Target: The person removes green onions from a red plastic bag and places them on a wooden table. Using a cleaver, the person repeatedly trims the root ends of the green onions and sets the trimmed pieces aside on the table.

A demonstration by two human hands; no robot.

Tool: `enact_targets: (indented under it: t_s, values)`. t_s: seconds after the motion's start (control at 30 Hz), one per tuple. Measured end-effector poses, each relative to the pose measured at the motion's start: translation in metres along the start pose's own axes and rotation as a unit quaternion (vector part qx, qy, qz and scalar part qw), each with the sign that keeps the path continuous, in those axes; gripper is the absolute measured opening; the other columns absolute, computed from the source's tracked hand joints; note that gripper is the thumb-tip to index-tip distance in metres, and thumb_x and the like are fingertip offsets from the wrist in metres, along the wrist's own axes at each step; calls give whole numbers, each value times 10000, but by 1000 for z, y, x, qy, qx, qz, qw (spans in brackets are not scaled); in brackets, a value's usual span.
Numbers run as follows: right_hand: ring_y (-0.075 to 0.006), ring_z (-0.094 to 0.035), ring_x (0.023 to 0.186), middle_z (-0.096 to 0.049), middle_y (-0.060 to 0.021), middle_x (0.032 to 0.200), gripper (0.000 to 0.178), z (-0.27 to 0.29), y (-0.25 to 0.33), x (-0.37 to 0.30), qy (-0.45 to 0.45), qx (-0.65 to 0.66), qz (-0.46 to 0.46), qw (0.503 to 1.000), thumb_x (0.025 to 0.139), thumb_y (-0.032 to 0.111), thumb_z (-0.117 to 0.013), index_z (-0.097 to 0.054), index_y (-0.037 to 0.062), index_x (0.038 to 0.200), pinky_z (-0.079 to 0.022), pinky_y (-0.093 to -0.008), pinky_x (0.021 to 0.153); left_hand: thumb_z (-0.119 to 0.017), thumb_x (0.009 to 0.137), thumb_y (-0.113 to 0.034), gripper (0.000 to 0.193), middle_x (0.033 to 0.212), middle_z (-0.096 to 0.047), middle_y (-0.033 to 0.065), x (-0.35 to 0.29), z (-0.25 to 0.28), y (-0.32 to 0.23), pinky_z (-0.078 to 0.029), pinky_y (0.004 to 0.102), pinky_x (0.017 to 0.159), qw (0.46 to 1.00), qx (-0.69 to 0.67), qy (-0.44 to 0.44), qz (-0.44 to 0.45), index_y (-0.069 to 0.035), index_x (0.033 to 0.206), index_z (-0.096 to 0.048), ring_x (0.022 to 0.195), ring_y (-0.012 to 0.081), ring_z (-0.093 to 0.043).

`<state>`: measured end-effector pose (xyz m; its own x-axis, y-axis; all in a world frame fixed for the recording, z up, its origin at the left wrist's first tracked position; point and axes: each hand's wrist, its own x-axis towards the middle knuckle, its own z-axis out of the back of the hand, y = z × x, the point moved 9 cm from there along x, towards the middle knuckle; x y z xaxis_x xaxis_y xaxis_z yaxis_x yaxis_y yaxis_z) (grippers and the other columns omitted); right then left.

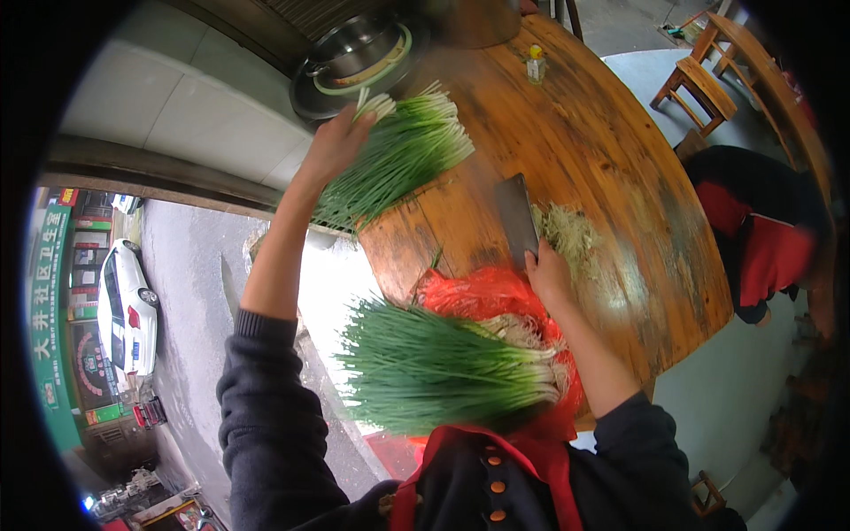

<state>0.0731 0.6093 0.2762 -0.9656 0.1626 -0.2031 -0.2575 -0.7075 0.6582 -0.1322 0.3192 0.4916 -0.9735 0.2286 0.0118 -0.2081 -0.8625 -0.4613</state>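
My left hand [341, 142] is closed around a small bunch of scallions [376, 104], white ends upward, at the table's far left. Beside and beneath it lies a pile of scallions [398, 164] whose white ends look trimmed. My right hand [551, 276] grips a cleaver [516, 217], its dark blade over the tabletop. Right of the blade is a heap of cut-off roots [571, 234]. Closest to my body, a large bundle of scallions [434, 367] with roots still on rests on a red plastic bag [487, 292].
The wooden table [611, 168] has a curved right edge. Metal and green-rimmed basins [359, 57] stand at the far left, and a small yellow-capped bottle [535, 66] at the back. A person in black and red [761, 230] is to the right, near a wooden stool [695, 93].
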Motion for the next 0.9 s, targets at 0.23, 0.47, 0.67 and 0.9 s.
enact_targets:
  t_s: [0.23,0.47,0.67,0.9]
  values:
    - [-453,-619,732,-625,-288,774,372,6,0,-2,0,-15,2,1000,911,239,-545,-537,-52,1142,-501,-513,650,-569,878,-221,218,995,-592,145,105,-83,5,-478,475,758,956,168,-161,-176,-79,1040,-536,957,363,-578]
    - [-458,-619,765,-623,-309,820,356,6,-9,-5,15,1,-71,997,916,252,-567,-548,-57,1093,-497,-502,660,-468,958,-411,559,1313,-512,176,134,-199,64,-387,461,993,968,193,-106,-120,-83,1405,-390,1186,347,-468]
    - [-442,-622,738,-626,-284,793,334,8,-2,-3,4,-4,-29,1000,909,263,-579,-557,-45,1038,-491,-500,620,-513,904,-516,711,1342,-494,199,115,-161,29,-263,472,1108,920,282,-212,-171,-29,1400,-365,1314,353,-385]
    - [-441,-620,767,-631,-270,787,288,6,0,-5,-1,11,-1,1000,904,224,-557,-556,-28,1042,-498,-505,687,-625,868,-266,212,1058,-660,130,-115,-191,-92,-481,430,853,971,8,152,-184,-95,980,-682,972,350,-617]
